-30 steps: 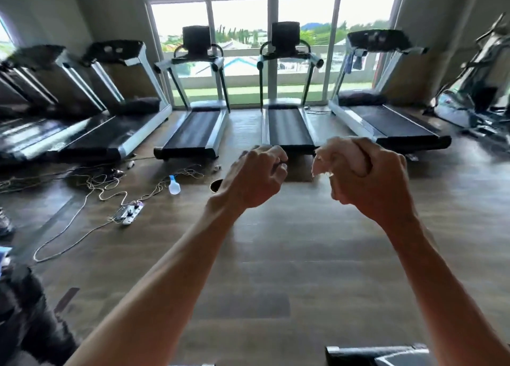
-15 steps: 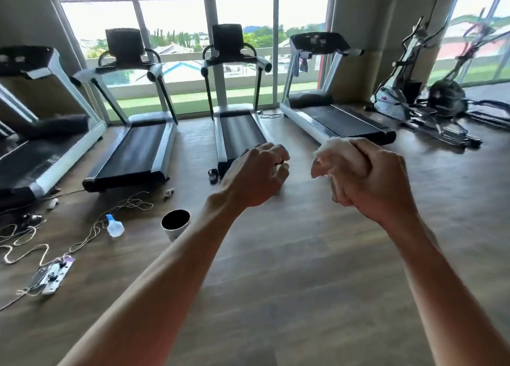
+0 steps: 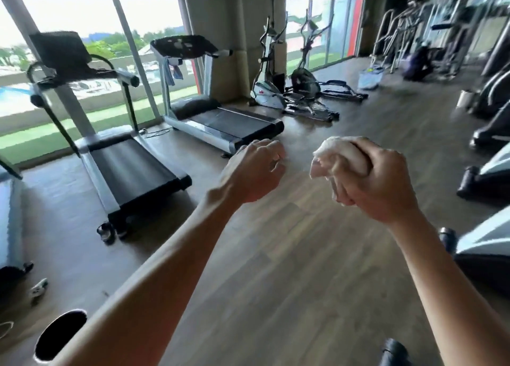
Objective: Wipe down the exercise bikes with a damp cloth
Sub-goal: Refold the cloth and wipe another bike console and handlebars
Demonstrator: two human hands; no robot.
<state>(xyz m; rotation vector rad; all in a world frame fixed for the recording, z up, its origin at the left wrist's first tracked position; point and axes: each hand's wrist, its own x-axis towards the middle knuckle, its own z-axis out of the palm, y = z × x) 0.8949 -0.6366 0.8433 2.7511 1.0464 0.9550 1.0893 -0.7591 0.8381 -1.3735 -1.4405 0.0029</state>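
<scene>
My right hand [image 3: 375, 183] grips a bunched white cloth [image 3: 342, 152] at chest height over the wooden floor; the cloth bulges out above and to the left of my fingers. My left hand [image 3: 254, 170] is held up beside it with the fingers curled in and nothing in them. Grey and black bases of exercise machines [image 3: 485, 172] line the right edge, partly cut off. Two elliptical trainers [image 3: 292, 90] stand by the far windows.
Two treadmills [image 3: 129, 161] [image 3: 220, 123] stand on the left in front of the windows. A cup [image 3: 59, 335] sits on the floor at lower left. A person [image 3: 419, 62] crouches at the far right beside a pale bucket [image 3: 371, 77]. Bare wooden floor [image 3: 276, 255] stretches ahead.
The view has swung to the right: the treadmills slid left, and the ellipticals and right-side machines came into view. Both hands keep the same pose in front of me.
</scene>
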